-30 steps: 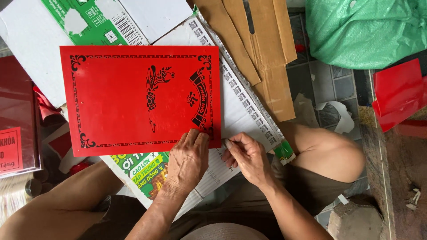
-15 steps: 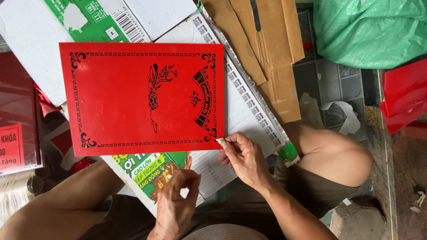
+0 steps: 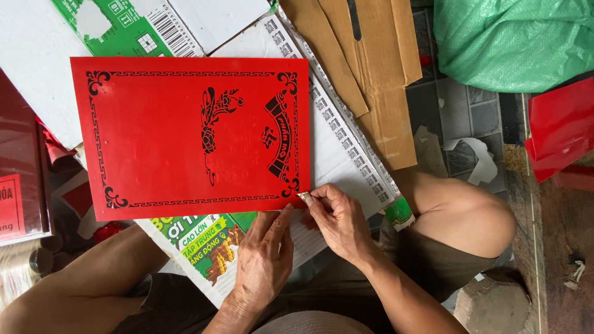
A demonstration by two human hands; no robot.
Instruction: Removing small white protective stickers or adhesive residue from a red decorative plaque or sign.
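At far left a dark red box point(image 3: 21, 179) stands at the frame edge, glossy, partly cut off. Beside it lies the red sheet point(image 3: 192, 136), flat, rectangular, matte, with a black printed border and a black ornament near its right half. It rests on a flattened white carton point(image 3: 346, 154) with green printed panels showing above and below the sheet.

The left hand point(image 3: 263, 260) lies palm down on the carton just below the sheet's lower edge, fingers extended and relaxed, gripping nothing; its fingertips reach the sheet's bottom edge. The right hand point(image 3: 337, 219) is at the sheet's lower right corner, thumb and forefinger pinched on a small pale object point(image 3: 305, 197) at that corner; what the object is cannot be told. Nothing covers the sheet apart from these fingertips at its lower margin.

Right of the carton lie brown cardboard strips point(image 3: 377, 74), flat and overlapping, on a grey tiled floor point(image 3: 458, 111). The person's bare knee point(image 3: 470, 216) lies right of the right hand. At upper right sits a green woven sack point(image 3: 513, 40), crumpled. Below it, at the right edge, lies glossy red material point(image 3: 560, 130).
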